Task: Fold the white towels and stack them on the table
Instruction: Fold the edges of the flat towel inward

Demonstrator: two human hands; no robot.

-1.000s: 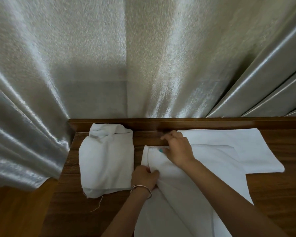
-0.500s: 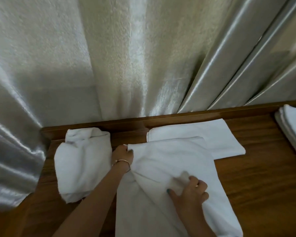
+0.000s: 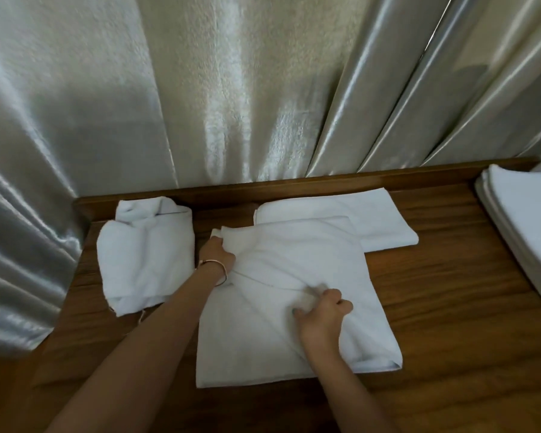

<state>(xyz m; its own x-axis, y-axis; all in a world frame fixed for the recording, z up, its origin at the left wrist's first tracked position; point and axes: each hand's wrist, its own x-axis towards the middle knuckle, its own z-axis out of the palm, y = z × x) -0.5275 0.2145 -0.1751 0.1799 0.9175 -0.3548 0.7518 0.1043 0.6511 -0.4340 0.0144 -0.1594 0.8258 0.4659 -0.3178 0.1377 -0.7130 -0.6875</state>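
White terry everywhere on this one. We've got the towel being folded (image 3: 294,307) spread on the wooden counter (image 3: 450,292), middle and near, with its far edge lapping over a flat folded towel (image 3: 341,214) that sits against the back lip. Our left hand (image 3: 216,256) is curled closed on the far-left corner of the towel, pinching the cloth there, and our right hand (image 3: 322,310) is closed too, bunching a fold of fabric near the middle.

For this step we'd say keep the left corner pinned flat and draw the bunched cloth across in one go, so the edges meet square. Then smooth the diagonal creases before the next fold, or they'll get locked in and the stack will sit lumpy.

Off to the left there's a rougher folded bundle (image 3: 147,254) with a loose thread hanging at its near corner, just beside our left wrist. A neat stack of folded towels (image 3: 522,223) sits at the far right, cut off by the frame, so we can't count it. We can't tell how many layers are under our right hand, and the silvery curtain (image 3: 231,89) hides whatever is behind the counter.
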